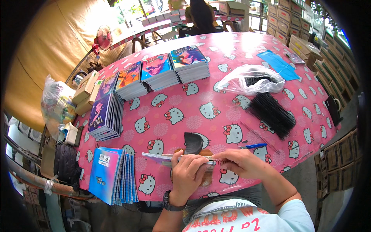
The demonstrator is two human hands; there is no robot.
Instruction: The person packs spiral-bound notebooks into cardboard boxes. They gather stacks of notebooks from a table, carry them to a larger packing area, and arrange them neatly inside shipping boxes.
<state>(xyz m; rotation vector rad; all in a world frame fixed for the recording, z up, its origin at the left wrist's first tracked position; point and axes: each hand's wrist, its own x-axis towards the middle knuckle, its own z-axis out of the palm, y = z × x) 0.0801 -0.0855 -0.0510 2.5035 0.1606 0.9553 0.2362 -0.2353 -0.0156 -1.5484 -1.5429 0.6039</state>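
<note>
Holding a notebook [156, 156] from above, the left hand [187, 176] is closed, with its curled fingers over the paper edge. The notebook is seen along its narrow side, just above the near part of the pink table [181, 103], in front of the person's body. The right hand [242, 164] is half closed at the right end of this notebook; its thumb and forefinger are bent toward each other, but I cannot tell if they pinch the notebook or some small thing there. A brown wooden piece [207, 178] lies below the hands and is partly hidden by them. A black curved piece [193, 143] is just beyond the notebook, and a blue pen [256, 146] lies near the right hand, beside a thin loose coil [251, 132].

Farther to the right there is a bundle of black coils [272, 116], and behind it a clear plastic bag [232, 80] with more dark coils inside. A blue sheet [280, 65] lies beyond the bag. On the left side, a pile of blue and pink notebooks [106, 174] lies near the table edge, and several stacks of colourful notebooks [156, 73] form a curved row farther away. Beyond the table, a dark-haired person [201, 17] sits near another table
</note>
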